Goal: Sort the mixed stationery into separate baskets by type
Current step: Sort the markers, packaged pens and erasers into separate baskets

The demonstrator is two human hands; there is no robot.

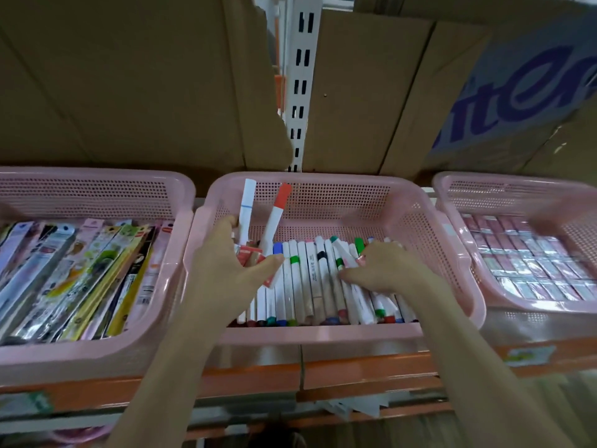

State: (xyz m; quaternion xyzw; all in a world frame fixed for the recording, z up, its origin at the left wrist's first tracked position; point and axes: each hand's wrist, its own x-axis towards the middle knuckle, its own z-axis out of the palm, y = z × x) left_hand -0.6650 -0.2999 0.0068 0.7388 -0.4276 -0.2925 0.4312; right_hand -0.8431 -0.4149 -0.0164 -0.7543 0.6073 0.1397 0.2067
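A pink middle basket [336, 334] holds a row of white markers [310, 279] with coloured caps, lying side by side. My left hand [232, 257] is inside at the left end, gripping a white marker with a blue line [247, 208] and a red-capped marker [277, 215], both held upright, plus a small red-and-white pack at the palm. My right hand [384, 270] rests on the markers at the right, with its fingertips pinching a green-banded marker [342, 258] that is tilted up out of the row.
A left pink basket [97, 354] is packed with flat packaged pens. A right pink basket [517, 305] holds rows of small wrapped pink boxes. All sit on an orange-edged shelf [355, 370]. Cardboard boxes [129, 85] and a white slotted upright [298, 82] stand behind.
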